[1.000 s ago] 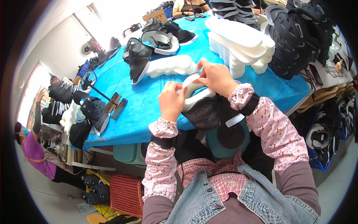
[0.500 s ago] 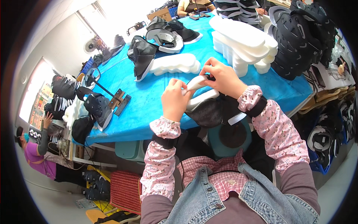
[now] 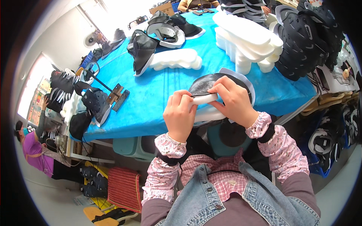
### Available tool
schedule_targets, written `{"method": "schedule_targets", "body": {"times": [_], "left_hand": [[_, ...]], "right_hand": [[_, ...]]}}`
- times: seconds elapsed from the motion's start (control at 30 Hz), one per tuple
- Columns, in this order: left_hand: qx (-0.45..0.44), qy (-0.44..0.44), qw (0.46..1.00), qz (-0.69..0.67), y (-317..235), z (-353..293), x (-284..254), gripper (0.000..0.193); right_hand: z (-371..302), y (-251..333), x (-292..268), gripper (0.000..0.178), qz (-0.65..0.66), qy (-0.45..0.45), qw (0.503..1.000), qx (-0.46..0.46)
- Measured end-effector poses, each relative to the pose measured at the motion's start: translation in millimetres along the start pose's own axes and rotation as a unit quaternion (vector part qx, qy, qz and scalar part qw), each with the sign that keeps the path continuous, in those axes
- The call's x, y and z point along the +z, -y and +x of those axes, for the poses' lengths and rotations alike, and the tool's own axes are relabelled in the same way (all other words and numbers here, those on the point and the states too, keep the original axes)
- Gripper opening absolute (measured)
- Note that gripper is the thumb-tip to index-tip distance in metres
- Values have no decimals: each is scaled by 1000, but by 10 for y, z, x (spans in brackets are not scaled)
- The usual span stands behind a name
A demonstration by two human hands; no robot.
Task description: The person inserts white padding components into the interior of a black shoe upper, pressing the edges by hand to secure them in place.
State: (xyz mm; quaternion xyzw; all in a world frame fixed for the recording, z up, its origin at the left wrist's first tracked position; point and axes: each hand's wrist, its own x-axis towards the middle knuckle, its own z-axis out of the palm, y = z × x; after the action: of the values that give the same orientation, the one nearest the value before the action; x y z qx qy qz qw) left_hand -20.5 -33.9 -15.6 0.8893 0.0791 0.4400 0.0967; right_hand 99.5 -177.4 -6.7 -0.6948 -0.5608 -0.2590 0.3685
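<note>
Close to the near edge of the blue-covered table, I hold a black piece that looks like a shoe upper (image 3: 201, 84) with a white foam edge (image 3: 204, 99). My left hand (image 3: 179, 114) is closed, with thumb and fingers pinching the left end of that edge. My right hand (image 3: 234, 100) is closed on the other end, fingertips on the rim where black material meets white. A light grey border curves behind the right hand. Below the foam edge, another white padded part shows between my hands; the rest of the underside is hidden.
White insole-shaped foam pieces (image 3: 249, 37) are piled beyond my right hand, beside stacked black molded pieces (image 3: 301, 41). More black uppers (image 3: 143, 49) and a white foam piece (image 3: 177, 59) lie ahead. A metal stand (image 3: 117, 97) sits at left. Co-workers (image 3: 37, 150) are at left and far end.
The black piece has been turned up and now stands out beyond my hands, showing its grey border. My right hand has come lower and nearer; both hands still pinch the white edge.
</note>
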Motion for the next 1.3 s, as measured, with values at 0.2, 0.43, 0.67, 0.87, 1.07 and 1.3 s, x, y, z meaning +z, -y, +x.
{"method": "schedule_targets", "body": {"times": [0.2, 0.43, 0.67, 0.87, 1.07, 1.3], "left_hand": [[33, -18, 999, -7, -20, -77, 16, 19], [8, -22, 999, -47, 32, 0, 75, 19], [-38, -9, 999, -31, 28, 123, 112, 19], [-134, 34, 989, -45, -38, 59, 44, 24], [-73, 11, 994, -82, 47, 108, 25, 28], [28, 147, 987, 58, 69, 101, -73, 44]], "right_hand": [[-52, 93, -83, 36, 39, 2, 999, 0], [14, -47, -86, 38, 223, -23, 963, 148], [97, -158, -9, 31, 152, -11, 985, 76], [96, -87, -31, 30, 46, 20, 998, 25], [71, -105, -4, 31, 19, 28, 999, -10], [58, -62, 136, 9, 9, -17, 998, -57]]}}
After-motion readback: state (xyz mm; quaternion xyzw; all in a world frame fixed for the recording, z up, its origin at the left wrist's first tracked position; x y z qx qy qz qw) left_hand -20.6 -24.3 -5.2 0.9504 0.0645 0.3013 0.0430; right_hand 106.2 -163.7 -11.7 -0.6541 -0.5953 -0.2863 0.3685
